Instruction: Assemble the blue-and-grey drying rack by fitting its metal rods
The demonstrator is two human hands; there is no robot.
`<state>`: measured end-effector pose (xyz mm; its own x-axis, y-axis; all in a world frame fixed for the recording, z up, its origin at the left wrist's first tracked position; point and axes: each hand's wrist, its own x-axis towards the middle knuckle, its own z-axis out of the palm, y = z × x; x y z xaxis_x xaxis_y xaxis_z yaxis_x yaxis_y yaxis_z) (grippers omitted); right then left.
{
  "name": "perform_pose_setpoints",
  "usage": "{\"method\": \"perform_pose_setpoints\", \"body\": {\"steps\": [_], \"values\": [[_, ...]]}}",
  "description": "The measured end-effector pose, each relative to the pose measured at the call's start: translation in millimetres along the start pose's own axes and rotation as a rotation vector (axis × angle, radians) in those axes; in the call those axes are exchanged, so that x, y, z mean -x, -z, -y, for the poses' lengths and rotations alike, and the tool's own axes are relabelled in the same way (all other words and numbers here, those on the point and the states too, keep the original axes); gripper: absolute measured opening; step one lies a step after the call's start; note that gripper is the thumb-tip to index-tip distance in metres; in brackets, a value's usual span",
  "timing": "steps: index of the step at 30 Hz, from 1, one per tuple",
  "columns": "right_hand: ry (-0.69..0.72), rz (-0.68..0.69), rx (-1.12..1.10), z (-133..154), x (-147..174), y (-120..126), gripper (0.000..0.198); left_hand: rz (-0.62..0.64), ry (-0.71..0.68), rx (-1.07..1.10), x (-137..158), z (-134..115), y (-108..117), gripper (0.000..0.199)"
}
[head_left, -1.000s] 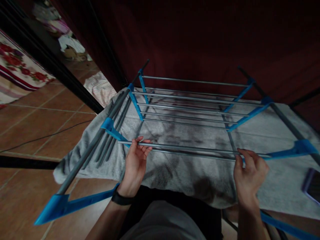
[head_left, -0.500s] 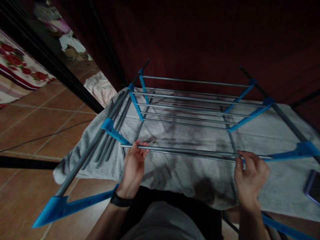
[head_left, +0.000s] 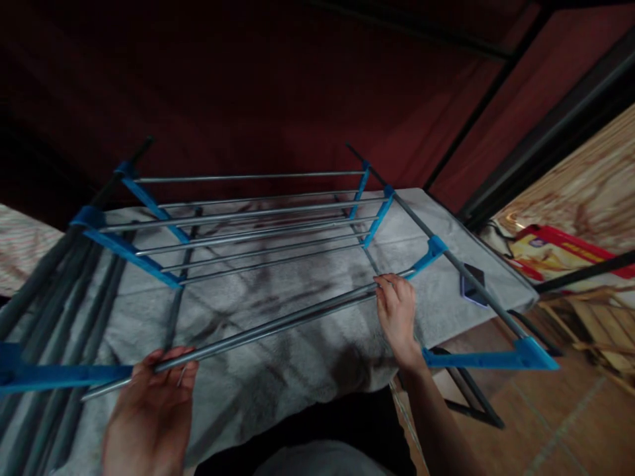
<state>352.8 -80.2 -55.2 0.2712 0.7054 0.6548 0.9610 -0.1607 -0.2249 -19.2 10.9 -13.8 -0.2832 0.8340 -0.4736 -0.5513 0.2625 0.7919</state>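
A part-assembled rack has grey upright tubes and blue plastic brackets (head_left: 136,254), with thin metal crossbars between them. Closest to me, two metal rods (head_left: 278,324) run side by side between my hands. Around their left part my left hand (head_left: 153,403) is closed, palm up, beside the left blue bracket (head_left: 64,377); one rod's end sticks out past the fingers there. My right hand (head_left: 397,311) pinches the rods' right part, close to the right blue bracket (head_left: 429,254). Fingers hide how the rods meet that bracket.
Several loose grey tubes (head_left: 74,311) lie at the left on the grey cloth (head_left: 317,370) under the rack. A phone (head_left: 473,285) rests on the cloth at the right. A dark red curtain (head_left: 248,86) hangs behind. A red and yellow box (head_left: 560,251) stands far right.
My view has swung to the right, bringing the phone and box into sight. Both hands stay on the rods, whose left end now reaches farther past the left bracket's tip.
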Motion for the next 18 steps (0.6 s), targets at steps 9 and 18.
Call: {"method": "perform_pose_setpoints", "body": {"steps": [9,18], "values": [[0.028,0.075,-0.081,10.1,7.5,-10.8,0.033,-0.039,-0.035,-0.043,-14.7,-7.5,23.1,0.029],[-0.008,0.078,-0.082,-2.1,7.9,-5.3,0.033,-0.105,0.052,0.003,-0.1,-4.3,-1.7,0.026]]}}
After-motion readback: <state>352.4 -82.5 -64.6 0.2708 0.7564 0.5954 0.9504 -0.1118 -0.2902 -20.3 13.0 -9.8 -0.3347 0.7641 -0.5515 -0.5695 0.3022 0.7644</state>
